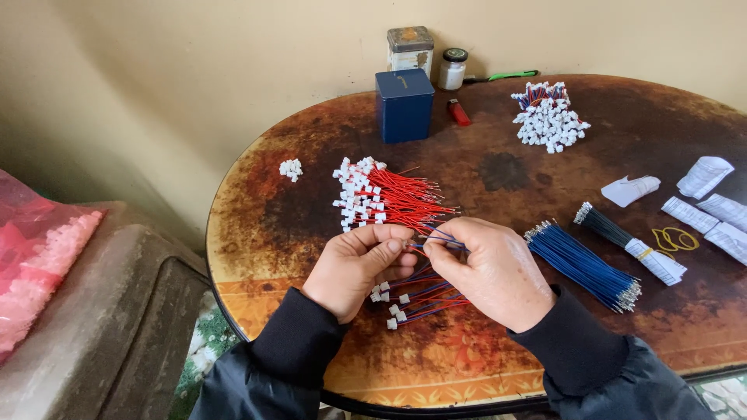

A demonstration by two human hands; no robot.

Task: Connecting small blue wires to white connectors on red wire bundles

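Note:
My left hand (359,267) and my right hand (489,268) meet over the front of a round brown table (257,202), pinching thin blue wires (436,237) between their fingertips. Just beyond my hands lies a fan of red wires with white plug connectors (381,198). Below my hands sits a small bunch of red-and-blue wires with white connectors (412,299). A bundle of loose blue wires (580,264) lies right of my right hand.
A dark wire bundle with a paper band (622,237), paper slips (704,176), rubber bands (675,238). Farther back: a heap of finished connectors (548,117), blue box (404,104), tin (410,48), jar (452,68), red lighter (458,112). A pink bag (35,257) at left.

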